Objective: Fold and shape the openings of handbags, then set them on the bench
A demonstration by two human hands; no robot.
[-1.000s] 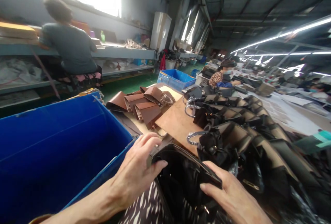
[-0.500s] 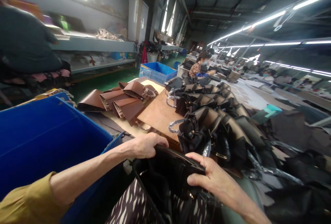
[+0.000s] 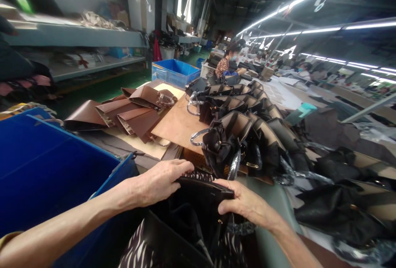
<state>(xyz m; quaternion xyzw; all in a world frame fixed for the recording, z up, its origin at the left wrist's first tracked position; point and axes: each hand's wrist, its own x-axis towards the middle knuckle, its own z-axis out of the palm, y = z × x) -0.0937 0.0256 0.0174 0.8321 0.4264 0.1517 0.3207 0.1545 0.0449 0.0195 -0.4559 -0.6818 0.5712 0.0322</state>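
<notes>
So the black bag [image 3: 187, 216] is down at 6 o'clock, mouth gaping up at the camera, with some dark-and-white patterned cloth [image 3: 137, 245] showing either side of it. Both hands are on its far rim. The left hand [image 3: 157, 182] comes in from 8 o'clock with fingers curled over the left end, and the right hand [image 3: 247, 204] comes in from 5 o'clock, thumb on the near face, fingers behind, pinching the other end. It's pretty murky inside the bag, so I honestly can't tell what's in there.

My take on holding it well: pinch both ends evenly so the rim runs straight between the hands, and use the pads rather than the nails, since that smooth surface would probably mark. It looks floppy too, so I'd support the weight from below instead of hanging it off the edge. Mind the black bags [image 3: 241, 125] crowding 3 to 4 o'clock, because their loop handles could snag. Same goes for the blue bin [image 3: 37, 152] at 8 o'clock: its edge is close to the left forearm.
</notes>
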